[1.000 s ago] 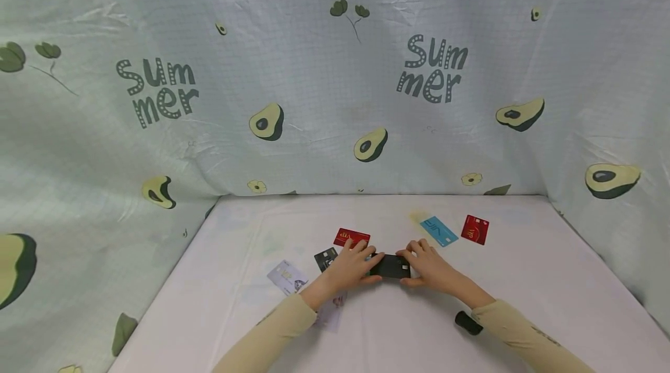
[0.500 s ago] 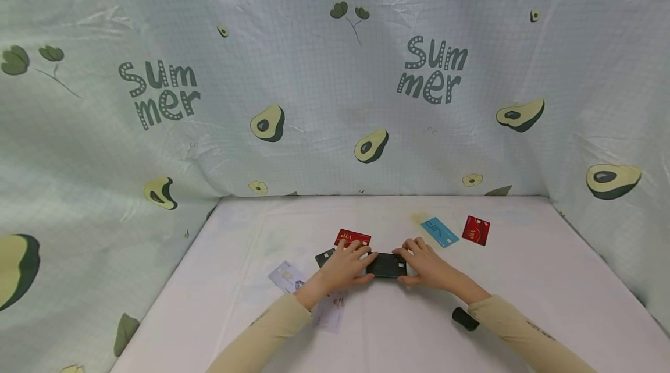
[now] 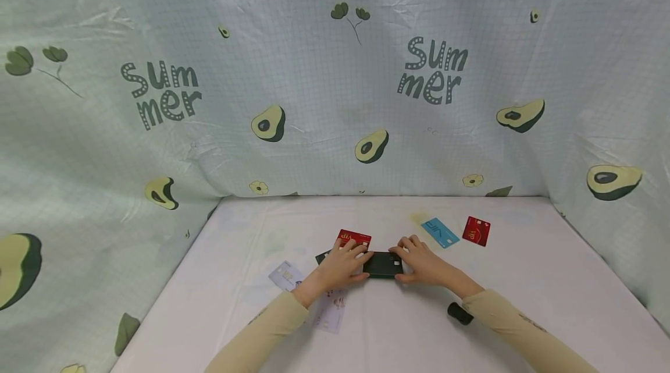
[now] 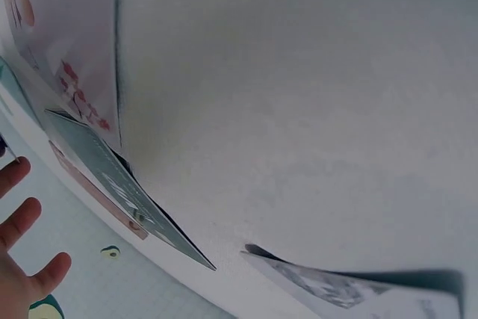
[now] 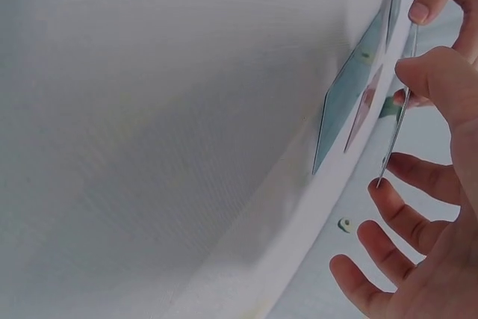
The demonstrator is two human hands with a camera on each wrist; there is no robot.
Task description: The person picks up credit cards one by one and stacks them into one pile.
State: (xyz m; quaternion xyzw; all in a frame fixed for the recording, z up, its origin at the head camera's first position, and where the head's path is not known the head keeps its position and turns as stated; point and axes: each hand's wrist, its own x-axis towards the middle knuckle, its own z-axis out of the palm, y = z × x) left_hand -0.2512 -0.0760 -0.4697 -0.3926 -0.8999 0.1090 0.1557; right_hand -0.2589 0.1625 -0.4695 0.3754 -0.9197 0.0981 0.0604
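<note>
Fingers [image 5: 403,218] on the right hand [image 3: 425,265] were pinching one end of a dark card [image 3: 383,265] against the thumb, with the outer two spread loose, and the left hand [image 3: 337,266] had the opposite end in much the same hold. So the card sat between the hands, over the middle of the bench [image 3: 419,338]. My guess on the two-ended grip: something that thin is easier to keep level with both ends pinched, and most of its face stays uncovered. The blue card [image 3: 440,233] and the right-hand red card [image 3: 476,231] lay farther off, probably just so they stayed out of the way. Hard-to-see stuff: a second dark card [image 3: 321,257] and the red VIP card [image 3: 354,237] were partly behind the left hand, and the left arm [image 3: 285,315] blocked bits of a lilac card [image 3: 285,274] and a flowery card [image 3: 330,316]. The greenish strip along the held card's near side could've been another card underneath; the right wrist view was edge-on, so no clue. The left wrist view cut off that hand's thumb. As for the small black object [image 3: 460,313] near the right sleeve [image 3: 492,306], couldn't make it out.
</note>
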